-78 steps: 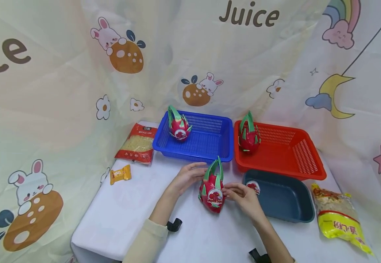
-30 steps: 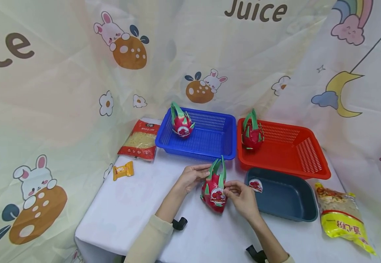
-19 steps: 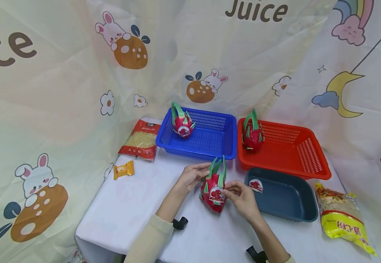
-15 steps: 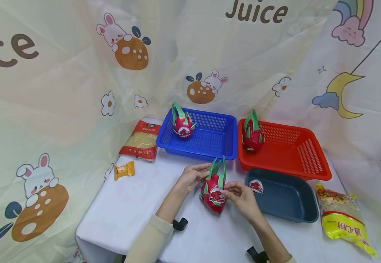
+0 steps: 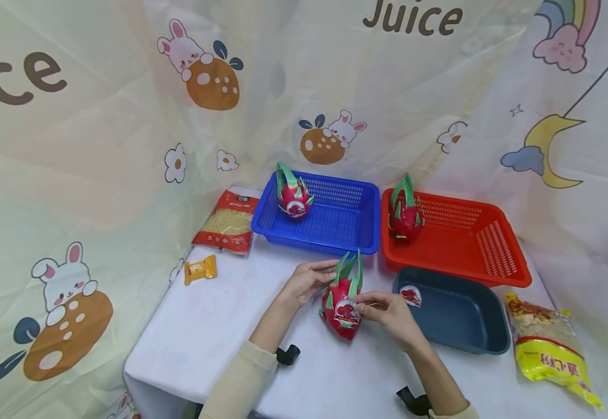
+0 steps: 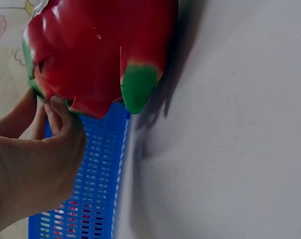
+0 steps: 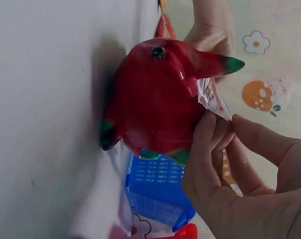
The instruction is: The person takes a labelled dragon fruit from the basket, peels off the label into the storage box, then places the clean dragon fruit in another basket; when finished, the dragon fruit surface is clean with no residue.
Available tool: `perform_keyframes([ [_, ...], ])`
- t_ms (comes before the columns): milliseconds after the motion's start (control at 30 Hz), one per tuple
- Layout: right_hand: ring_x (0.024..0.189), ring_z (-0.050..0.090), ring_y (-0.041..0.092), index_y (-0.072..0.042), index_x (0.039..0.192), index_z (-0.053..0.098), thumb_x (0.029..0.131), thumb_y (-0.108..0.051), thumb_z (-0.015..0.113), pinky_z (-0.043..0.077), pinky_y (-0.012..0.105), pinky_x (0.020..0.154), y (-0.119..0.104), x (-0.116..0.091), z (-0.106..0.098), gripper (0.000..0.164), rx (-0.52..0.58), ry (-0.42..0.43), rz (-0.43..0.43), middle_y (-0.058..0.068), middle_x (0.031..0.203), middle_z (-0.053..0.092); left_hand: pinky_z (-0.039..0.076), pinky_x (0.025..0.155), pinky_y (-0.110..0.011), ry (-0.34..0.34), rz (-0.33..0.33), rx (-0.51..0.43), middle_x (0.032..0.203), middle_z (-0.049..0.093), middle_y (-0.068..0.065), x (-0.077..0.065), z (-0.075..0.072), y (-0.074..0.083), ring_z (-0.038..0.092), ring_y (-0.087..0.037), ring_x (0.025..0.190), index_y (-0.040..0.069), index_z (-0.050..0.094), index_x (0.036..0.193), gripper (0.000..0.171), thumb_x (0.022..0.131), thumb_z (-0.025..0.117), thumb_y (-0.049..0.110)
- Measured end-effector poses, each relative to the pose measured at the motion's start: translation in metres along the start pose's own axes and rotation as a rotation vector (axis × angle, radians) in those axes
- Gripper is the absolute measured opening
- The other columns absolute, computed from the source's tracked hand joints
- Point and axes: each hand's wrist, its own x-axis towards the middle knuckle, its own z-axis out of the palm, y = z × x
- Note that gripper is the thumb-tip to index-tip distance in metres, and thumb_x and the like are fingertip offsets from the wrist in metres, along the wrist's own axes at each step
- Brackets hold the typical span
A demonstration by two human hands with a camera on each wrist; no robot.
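Observation:
A red model dragon fruit with green leaf tips lies on the white table between the hands, its long leaves pointing away. My left hand holds it at its upper left side, thumb and fingers at a green-tipped scale in the left wrist view. A round white-and-red sticker sits on its front. My right hand pinches the sticker's right edge. In the right wrist view the sticker stands partly lifted off the fruit, its edge between thumb and finger.
Behind stand a blue basket and a red basket, each with a dragon fruit inside. A dark blue tray bearing a similar sticker is at right, beside a yellow bag. At left lie a red bag and an orange packet.
My right wrist has shifted slightly right and its fingers have straightened a little at the sticker. My left hand and the dragon fruit stay nearly in place; the whole head view has drifted slightly.

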Motion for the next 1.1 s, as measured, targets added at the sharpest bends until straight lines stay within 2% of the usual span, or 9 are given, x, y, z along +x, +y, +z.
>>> perform_keyframes([
  [233, 0.096, 0.075, 0.031, 0.002, 0.113, 0.079, 0.092, -0.013, 0.081, 0.063, 0.031, 0.084, 0.002, 0.002, 0.0, 0.026, 0.009, 0.055, 0.064, 0.019, 0.106, 0.077, 0.062, 0.083, -0.026, -0.012, -0.001, 0.004, 0.128, 0.071, -0.021, 0.002, -0.001, -0.002, 0.074, -0.017, 0.101, -0.007, 0.065, 0.135, 0.04, 0.095, 0.064, -0.01],
  [433, 0.095, 0.077, 0.026, 0.003, 0.113, 0.078, 0.089, -0.016, 0.084, 0.063, 0.031, 0.085, 0.005, 0.005, -0.003, 0.031, 0.047, 0.059, 0.104, 0.017, 0.107, 0.078, 0.061, 0.081, -0.024, -0.002, -0.008, 0.021, 0.13, 0.071, -0.019, 0.004, -0.002, -0.003, 0.072, -0.014, 0.1, -0.005, 0.067, 0.134, 0.04, 0.094, 0.067, -0.008],
  [633, 0.09, 0.078, 0.025, 0.012, 0.116, 0.074, 0.092, -0.008, 0.08, 0.062, 0.042, 0.086, 0.01, 0.01, -0.011, 0.032, 0.139, -0.005, 0.151, 0.018, 0.108, 0.077, 0.06, 0.083, -0.025, -0.019, -0.01, 0.024, 0.132, 0.07, -0.018, 0.005, -0.001, -0.003, 0.071, -0.014, 0.1, -0.005, 0.066, 0.135, 0.04, 0.095, 0.067, -0.008],
  [867, 0.091, 0.077, 0.022, 0.014, 0.118, 0.071, 0.094, -0.007, 0.078, 0.063, 0.039, 0.086, 0.011, 0.014, -0.017, 0.034, 0.158, -0.061, 0.156, 0.015, 0.108, 0.078, 0.061, 0.077, -0.025, -0.02, 0.003, -0.016, 0.124, 0.073, -0.016, 0.005, -0.002, -0.004, 0.07, -0.014, 0.092, -0.009, 0.064, 0.135, 0.041, 0.095, 0.065, -0.01],
  [1100, 0.088, 0.076, 0.021, 0.015, 0.116, 0.071, 0.093, -0.007, 0.078, 0.062, 0.043, 0.088, 0.009, 0.012, -0.016, 0.033, 0.176, -0.087, 0.152, 0.013, 0.104, 0.078, 0.062, 0.075, -0.026, -0.028, 0.016, -0.039, 0.124, 0.072, -0.021, 0.004, -0.002, -0.006, 0.07, -0.015, 0.091, -0.013, 0.06, 0.137, 0.042, 0.095, 0.063, -0.012],
])
